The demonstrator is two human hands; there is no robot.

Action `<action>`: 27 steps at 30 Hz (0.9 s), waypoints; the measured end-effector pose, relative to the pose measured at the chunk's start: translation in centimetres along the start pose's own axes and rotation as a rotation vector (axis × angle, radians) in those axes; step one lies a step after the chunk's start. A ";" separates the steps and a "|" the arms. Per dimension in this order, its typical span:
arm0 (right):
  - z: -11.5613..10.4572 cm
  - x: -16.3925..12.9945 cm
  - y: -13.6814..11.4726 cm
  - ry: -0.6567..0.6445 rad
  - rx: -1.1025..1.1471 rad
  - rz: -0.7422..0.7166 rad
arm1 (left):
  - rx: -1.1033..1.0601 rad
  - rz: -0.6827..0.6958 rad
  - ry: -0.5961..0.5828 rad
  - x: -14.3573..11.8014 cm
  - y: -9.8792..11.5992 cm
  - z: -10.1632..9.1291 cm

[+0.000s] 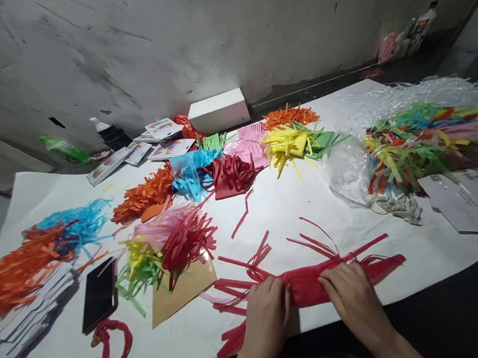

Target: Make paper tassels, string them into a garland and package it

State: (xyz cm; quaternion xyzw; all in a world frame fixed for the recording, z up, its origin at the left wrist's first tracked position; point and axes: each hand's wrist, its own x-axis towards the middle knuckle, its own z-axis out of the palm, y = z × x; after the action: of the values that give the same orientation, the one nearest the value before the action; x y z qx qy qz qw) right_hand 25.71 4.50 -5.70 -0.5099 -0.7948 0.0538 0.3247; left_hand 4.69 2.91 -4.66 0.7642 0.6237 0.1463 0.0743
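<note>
- The red fringed tissue paper [317,282] lies flat near the front edge of the white table, rolled in its middle.
- Its thin cut strips spread out at both ends, left and right, some curling upward.

1 head-worn camera looks forward and down, close over the white table [343,220] toward the wall [150,39].

Your left hand [265,316] & right hand [351,298] rest side by side on the fringed paper bundle [309,284] at the table's [383,234] near edge. Left of them: envelope [180,293] under tassels, then phone [99,295]. Behind: more tassel piles, box [219,110] by the wall. Far right: plastic bag [429,130] w/ paper strips inside.
</note>
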 end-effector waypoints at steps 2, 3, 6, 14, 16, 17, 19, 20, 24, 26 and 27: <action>0.9 0.9 0.0 0.004 -0.037 0.015 | 0.119 -0.051 -0.036 1.0 0.3 0.1; 1.2 1.3 0.1 0.005 -0.057 0.019 | 0.150 -0.065 -0.050 1.4 0.3 0.1; 1.2 1.6 0.3 0.053 -0.119 0.033 | 0.180 -0.094 -0.097 2.0 0.3 0.1; 0.9 -0.5 -0.5 0.030 0.078 -0.300 | 0.132 -0.051 -0.133 1.9 -0.2 0.0; 1.5 -1.0 -0.3 0.017 0.077 -0.318 | 0.120 -0.056 -0.107 1.8 -0.6 -0.2; 1.7 -1.1 -0.2 0.014 0.074 -0.324 | 0.114 -0.066 -0.066 1.7 -0.7 -0.4; 1.8 -1.1 0.0 0.008 0.083 -0.321 | 0.077 -0.041 0.075 1.2 -1.0 -0.8; 1.7 -1.0 -0.1 0.005 0.095 -0.312 | 0.038 0.009 0.135 0.9 -1.0 -1.0; 1.3 -0.4 -0.7 -0.020 0.178 -0.267 | -0.108 0.291 0.126 -0.5 -0.6 -0.7; 1.3 -0.3 -0.9 -0.059 0.171 -0.270 | -0.131 0.341 0.085 -0.9 -0.5 -0.3; 1.3 -0.3 -1.0 -0.073 0.152 -0.274 | -0.144 0.348 0.083 -1.0 -0.5 -0.1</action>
State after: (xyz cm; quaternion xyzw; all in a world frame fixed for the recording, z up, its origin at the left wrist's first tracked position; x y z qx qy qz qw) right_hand 24.29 4.11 -6.44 -0.3683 -0.8618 0.0877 0.3377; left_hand 3.99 2.05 -4.85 0.8466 0.4727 0.2325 0.0766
